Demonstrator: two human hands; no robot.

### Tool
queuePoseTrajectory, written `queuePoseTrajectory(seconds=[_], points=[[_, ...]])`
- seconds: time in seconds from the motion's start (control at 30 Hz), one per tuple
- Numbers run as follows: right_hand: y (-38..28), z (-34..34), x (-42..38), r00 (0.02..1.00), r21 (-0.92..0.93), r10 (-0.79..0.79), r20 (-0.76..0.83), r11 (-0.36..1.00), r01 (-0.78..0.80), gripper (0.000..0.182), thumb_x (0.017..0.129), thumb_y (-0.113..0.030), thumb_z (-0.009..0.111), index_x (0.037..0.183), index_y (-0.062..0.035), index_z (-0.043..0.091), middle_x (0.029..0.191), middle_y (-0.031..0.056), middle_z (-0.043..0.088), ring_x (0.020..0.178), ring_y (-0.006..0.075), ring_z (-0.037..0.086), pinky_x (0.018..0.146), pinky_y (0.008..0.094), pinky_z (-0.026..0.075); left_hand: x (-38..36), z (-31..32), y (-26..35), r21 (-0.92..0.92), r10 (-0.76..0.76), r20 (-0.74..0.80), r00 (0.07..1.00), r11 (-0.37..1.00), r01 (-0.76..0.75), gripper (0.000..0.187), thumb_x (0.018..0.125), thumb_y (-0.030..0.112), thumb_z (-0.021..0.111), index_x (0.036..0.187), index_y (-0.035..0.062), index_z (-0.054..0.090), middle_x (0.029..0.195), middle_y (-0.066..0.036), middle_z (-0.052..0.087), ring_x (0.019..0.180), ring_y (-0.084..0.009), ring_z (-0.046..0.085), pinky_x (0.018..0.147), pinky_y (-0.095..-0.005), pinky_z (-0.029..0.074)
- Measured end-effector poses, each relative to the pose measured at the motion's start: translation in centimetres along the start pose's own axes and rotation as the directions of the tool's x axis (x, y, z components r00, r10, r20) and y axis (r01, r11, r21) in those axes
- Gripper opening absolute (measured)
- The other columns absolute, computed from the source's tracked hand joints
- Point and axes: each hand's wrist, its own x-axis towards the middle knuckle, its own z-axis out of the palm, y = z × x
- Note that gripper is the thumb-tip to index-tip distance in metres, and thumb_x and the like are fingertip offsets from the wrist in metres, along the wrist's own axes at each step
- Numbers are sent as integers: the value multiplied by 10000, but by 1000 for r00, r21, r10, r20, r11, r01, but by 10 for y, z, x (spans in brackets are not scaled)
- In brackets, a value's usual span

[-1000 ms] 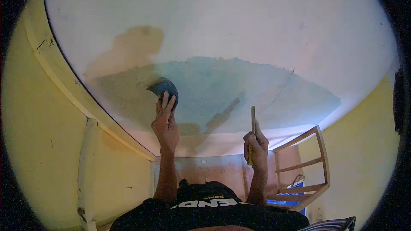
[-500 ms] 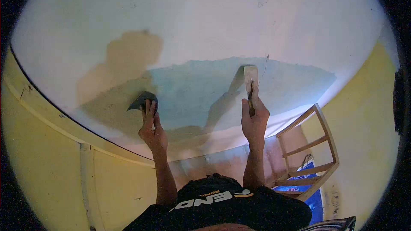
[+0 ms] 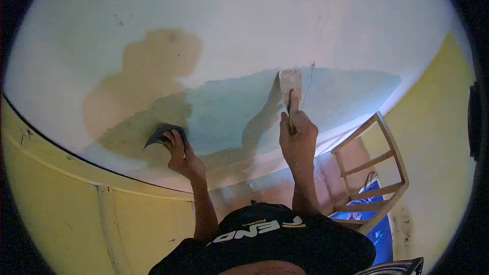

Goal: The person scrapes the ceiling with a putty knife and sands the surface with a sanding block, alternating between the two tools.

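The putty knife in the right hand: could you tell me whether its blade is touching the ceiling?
Touching. In the head view the putty knife, gripped by the right hand, lies with its blade flat against the ceiling at the grey patch's edge, no gap visible.

A room under renovation — fresh plaster patch [image 3: 239,112] on the ceiling [image 3: 244,25], yellow walls [image 3: 56,209], a wooden ladder frame [image 3: 377,173].

two hands [image 3: 298,135], one scraper [image 3: 291,85], one pad [image 3: 162,133]
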Motion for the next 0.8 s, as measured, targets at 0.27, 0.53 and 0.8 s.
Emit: queuePoseTrajectory(seconds=[0.27, 0.53, 0.8], points=[[-1, 6, 2, 1000, -15, -21, -5, 1000, 21, 572, 938, -74, 652, 1486, -93, 488, 703, 183, 568, 591, 360, 591, 544, 459, 462, -2, 9, -19, 173, 122, -35, 992, 978, -114, 402, 975, 38, 571, 1372, 38, 631, 1488, -236, 507, 1467, -375, 381, 1230, -591, 157], [-12, 6, -1, 1000, -43, 3, 28, 999, -2, 620, 942, -73, 643, 1526, -111, 439, 719, 184, 589, 625, 374, 622, 559, 458, 480, -2, 10, -9, 272, 199, 6, 980, 943, -193, 414, 969, 72, 589, 1377, 0, 613, 1487, -221, 523, 1453, -430, 392, 1224, -612, 169], [-21, 7, 5, 999, 20, 43, 7, 999, -44, 627, 939, -66, 642, 1527, -107, 428, 759, 209, 630, 641, 384, 643, 579, 465, 495, 1, 10, -3, 300, 233, 4, 972, 928, -224, 402, 973, 61, 580, 1369, 12, 625, 1440, -247, 550, 1413, -409, 454, 1216, -621, 188]])
